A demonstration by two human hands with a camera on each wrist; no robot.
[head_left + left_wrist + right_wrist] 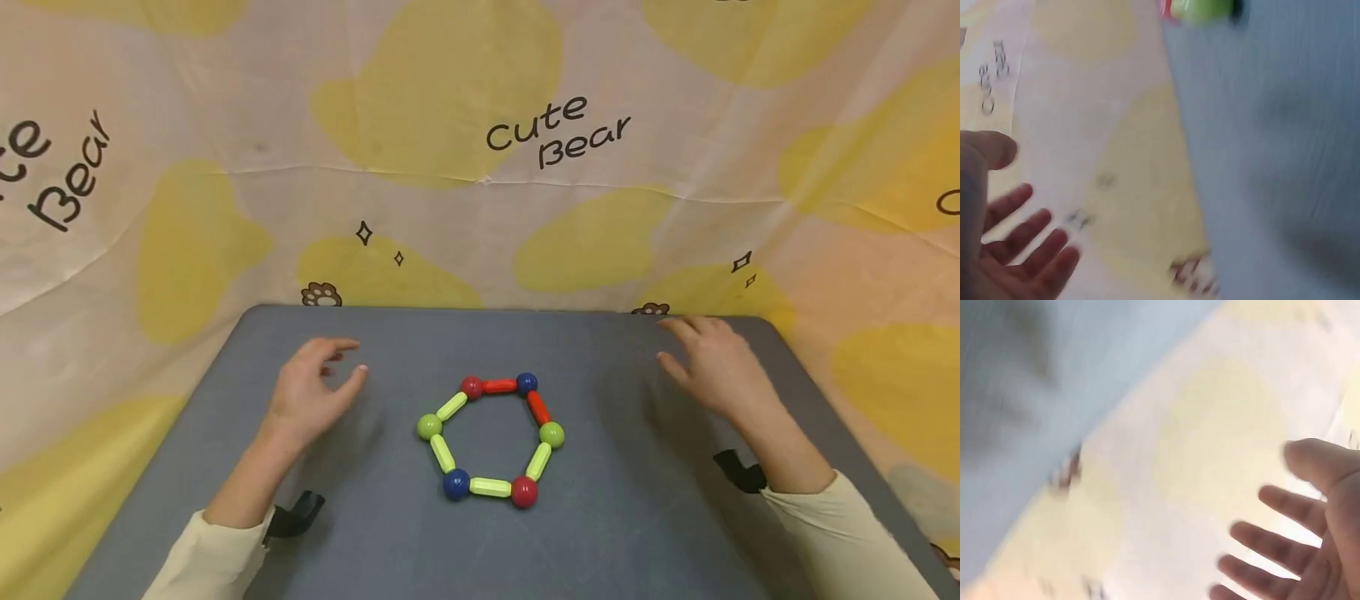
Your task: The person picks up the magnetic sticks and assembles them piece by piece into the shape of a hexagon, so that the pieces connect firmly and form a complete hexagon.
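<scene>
A closed six-sided ring of rods and balls lies flat on the grey table (491,342). Its balls are red (524,492), blue (456,484) and green (552,434). Two red rods (500,386) form its far right part; the other rods (491,487) are yellow-green. Left of the ring my left hand (311,392) hovers over the table, fingers loosely bent and holding nothing. Off to the right, my right hand (716,362) is raised with relaxed, spread fingers, also bare. Both wrist views show the fingers apart; in the left one, a green ball (1207,9) shows blurred at the top edge.
A patterned cloth (420,167) with yellow patches and "Cute Bear" lettering hangs behind the table and along both sides. Black straps (296,515) stick out by both wrists at the cream sleeves (213,554).
</scene>
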